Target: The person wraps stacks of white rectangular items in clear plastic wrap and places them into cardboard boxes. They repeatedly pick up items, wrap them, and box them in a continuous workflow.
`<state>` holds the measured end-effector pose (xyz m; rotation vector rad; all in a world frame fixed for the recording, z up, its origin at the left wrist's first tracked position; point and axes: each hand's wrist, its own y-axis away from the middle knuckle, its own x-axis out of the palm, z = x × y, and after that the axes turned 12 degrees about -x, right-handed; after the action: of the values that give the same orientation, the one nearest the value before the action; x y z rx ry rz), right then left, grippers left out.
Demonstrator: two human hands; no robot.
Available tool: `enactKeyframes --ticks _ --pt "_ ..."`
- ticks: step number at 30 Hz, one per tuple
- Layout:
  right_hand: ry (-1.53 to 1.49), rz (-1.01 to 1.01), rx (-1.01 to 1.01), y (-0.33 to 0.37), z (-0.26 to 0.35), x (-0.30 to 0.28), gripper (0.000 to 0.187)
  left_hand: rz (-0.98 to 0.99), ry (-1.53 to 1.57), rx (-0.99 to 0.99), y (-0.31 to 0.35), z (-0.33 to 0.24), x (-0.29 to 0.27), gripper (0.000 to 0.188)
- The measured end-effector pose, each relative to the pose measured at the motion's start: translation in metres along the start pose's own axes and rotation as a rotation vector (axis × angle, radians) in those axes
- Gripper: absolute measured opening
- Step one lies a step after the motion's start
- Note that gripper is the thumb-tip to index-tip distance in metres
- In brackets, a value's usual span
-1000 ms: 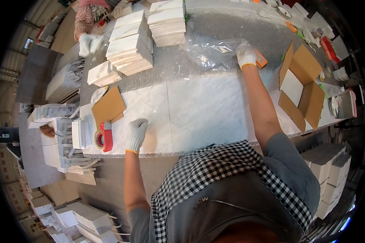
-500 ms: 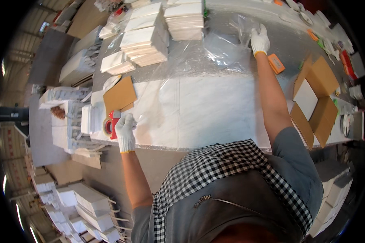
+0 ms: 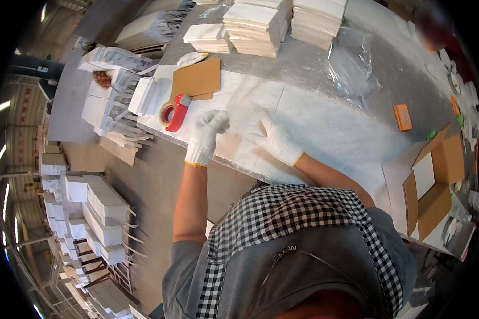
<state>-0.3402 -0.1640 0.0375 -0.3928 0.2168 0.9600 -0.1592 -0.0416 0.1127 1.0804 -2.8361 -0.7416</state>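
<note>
Both hands wear white knit gloves with yellow cuffs. My left hand (image 3: 206, 137) is closed above the front edge of the white worktop (image 3: 324, 119), fingers curled together; whatever it may hold cannot be made out. To its right, my right hand (image 3: 278, 139) is open over the worktop, fingers spread, holding nothing. Just left of my left hand lies a red tape dispenser (image 3: 180, 112) with a tan roll of tape. A flat brown cardboard piece (image 3: 196, 78) lies behind the dispenser. Crumpled clear plastic film (image 3: 351, 72) rests farther back, apart from both hands.
Stacks of white slabs (image 3: 253, 29) stand at the back of the table. On the right are an open cardboard box (image 3: 442, 159) and a small orange box (image 3: 403, 117). White boxes (image 3: 104, 199) are piled at the lower left beyond the table edge.
My right hand has left the clear film at the back and come near my left hand, its fingers now spread. The view has turned, shifting the table's contents across the picture.
</note>
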Motion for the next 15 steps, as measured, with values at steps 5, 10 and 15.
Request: enactKeyframes --ticks 5,10,15 --pt "0.774 -0.183 -0.407 -0.069 -0.003 -0.057 0.088 -0.042 -0.316 0.079 0.033 -0.018 -0.006 0.025" --pt "1.147 0.018 -0.322 -0.148 -0.042 -0.121 0.058 0.022 -0.396 0.235 0.043 -0.040 -0.028 0.025" --pt "1.119 0.105 -0.313 -0.150 -0.049 -0.150 0.018 0.093 -0.390 0.357 0.031 -0.055 -0.090 0.017"
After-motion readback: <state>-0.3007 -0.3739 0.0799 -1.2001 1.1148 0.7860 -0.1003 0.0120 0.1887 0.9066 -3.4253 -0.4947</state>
